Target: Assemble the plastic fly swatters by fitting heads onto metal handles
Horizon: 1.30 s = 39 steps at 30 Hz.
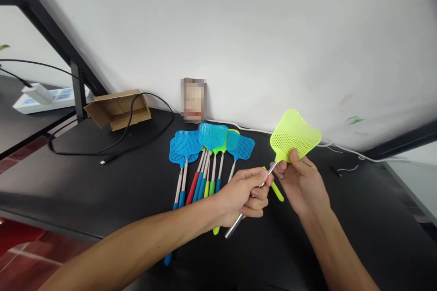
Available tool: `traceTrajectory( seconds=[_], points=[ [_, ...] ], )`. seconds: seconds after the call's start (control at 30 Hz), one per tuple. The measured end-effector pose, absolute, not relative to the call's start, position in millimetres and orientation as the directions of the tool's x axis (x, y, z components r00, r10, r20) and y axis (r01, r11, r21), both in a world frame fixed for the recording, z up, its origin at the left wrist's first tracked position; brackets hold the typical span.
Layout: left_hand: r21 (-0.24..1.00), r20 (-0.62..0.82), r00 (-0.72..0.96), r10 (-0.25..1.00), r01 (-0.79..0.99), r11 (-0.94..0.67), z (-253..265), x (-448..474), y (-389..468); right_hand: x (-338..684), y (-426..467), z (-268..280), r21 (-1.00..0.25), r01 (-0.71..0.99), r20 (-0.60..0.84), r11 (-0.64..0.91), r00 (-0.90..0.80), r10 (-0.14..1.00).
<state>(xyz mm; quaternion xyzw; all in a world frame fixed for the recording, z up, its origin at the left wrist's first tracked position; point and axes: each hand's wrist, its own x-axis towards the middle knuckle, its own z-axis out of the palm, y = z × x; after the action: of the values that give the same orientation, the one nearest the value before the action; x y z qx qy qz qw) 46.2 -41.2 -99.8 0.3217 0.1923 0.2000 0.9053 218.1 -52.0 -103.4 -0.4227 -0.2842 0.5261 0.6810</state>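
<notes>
I hold a neon-yellow fly swatter (294, 135) up over the black table (102, 186). My left hand (244, 195) is closed around its silver telescopic rod (235, 226), whose bare end sticks out below my fist. My right hand (300, 177) pinches the neck just under the mesh head. A loose yellow-green handle piece (277, 191) lies on the table between my hands. Left of them lies a pile of several fly swatters (205, 154) with blue and green heads and blue, red and green grips.
A small cardboard box (118, 108) sits at the back left with a black cable (102, 148) looped across it and over the table. A white cable (344, 150) runs along the wall. A white power strip (37, 93) rests on the neighbouring desk.
</notes>
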Motion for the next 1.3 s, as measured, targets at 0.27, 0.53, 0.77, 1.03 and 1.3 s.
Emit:
traceTrajectory(
  seconds=[0.27, 0.53, 0.77, 1.03, 1.3],
  points=[
    [0.654, -0.213, 0.845, 0.490, -0.250, 0.714, -103, 47, -50, 231, -49, -98, -0.849, -0.517, -0.061, 0.111, 0.305, 0.950],
    [0.568, -0.240, 0.825, 0.512, -0.309, 0.763, -112, 45, -54, 324, -44, -105, -0.902, -0.317, 0.043, 0.293, 0.609, 0.792],
    [0.565, -0.193, 0.671, 0.716, -0.521, 0.640, -108, 39, -30, 291, -38, -128, -0.954, 0.214, -0.125, -0.210, 0.354, 0.927],
    [0.548, -0.232, 0.625, 0.745, -0.549, 0.631, -115, 37, -23, 304, -35, -133, -0.380, 0.841, 0.010, -0.384, 0.419, 0.908],
    [0.566, -0.217, 0.573, 0.790, -0.585, 0.580, -116, 38, -16, 270, -45, -122, -0.466, 0.873, 0.228, -0.143, 0.274, 0.934]
  ],
)
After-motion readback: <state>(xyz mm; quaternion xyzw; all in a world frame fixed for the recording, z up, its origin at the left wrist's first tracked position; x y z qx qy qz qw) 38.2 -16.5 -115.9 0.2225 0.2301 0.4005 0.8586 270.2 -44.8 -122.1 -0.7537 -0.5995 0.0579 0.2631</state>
